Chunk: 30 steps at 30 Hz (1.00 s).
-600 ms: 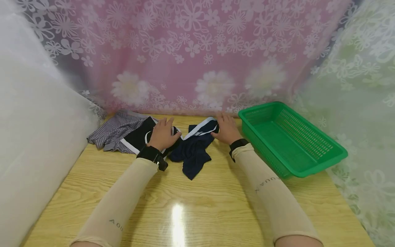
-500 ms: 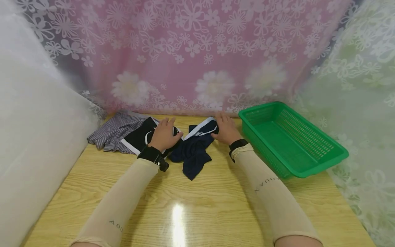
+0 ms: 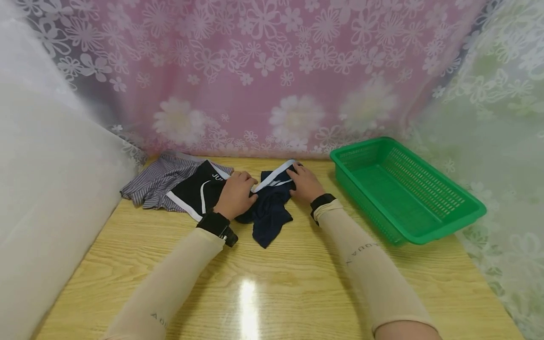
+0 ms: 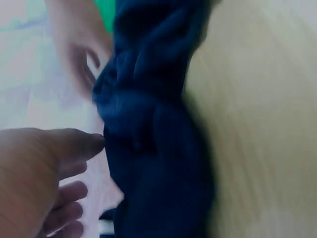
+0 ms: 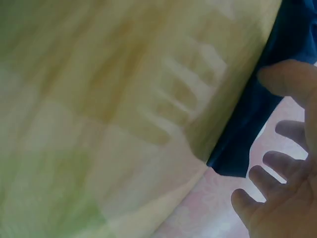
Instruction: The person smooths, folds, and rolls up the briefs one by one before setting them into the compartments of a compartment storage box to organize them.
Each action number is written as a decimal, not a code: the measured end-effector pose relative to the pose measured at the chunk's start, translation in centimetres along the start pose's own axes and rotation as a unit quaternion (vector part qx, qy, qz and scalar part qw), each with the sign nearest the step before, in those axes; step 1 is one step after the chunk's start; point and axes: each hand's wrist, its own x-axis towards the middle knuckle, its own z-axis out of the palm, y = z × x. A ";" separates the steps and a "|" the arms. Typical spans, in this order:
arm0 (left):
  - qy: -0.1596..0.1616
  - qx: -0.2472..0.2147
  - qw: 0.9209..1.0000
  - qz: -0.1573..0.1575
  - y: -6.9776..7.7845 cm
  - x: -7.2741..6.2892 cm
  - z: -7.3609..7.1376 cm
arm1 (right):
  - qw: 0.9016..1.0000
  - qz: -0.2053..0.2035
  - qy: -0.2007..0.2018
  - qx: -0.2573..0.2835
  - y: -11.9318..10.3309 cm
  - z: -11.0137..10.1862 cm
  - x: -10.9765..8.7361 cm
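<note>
A crumpled navy garment with a pale band lies between both hands. My left hand is at its left end, over the edge of a black garment with white trim and partly covered white letters. In the left wrist view the thumb is at the navy cloth's edge, the fingers loosely bent below it. My right hand is at the navy garment's right end. In the right wrist view its thumb overlaps the dark cloth while the fingers stay spread and bent.
Under the black garment lies a grey striped garment, at the left back. A green plastic basket with perforated sides stands on the wood-grain table to the right. Floral curtains hang behind.
My left hand has moved right and slightly nearer, its fingers bending more and baring letters on the black garment. The right hand has shifted slightly left, its fingers lower on the navy garment.
</note>
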 end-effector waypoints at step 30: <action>-0.052 -0.064 0.991 -0.107 -3.9 -2.1 0.8 | 0.994 0.086 0.035 0.060 2.3 -1.5 -1.7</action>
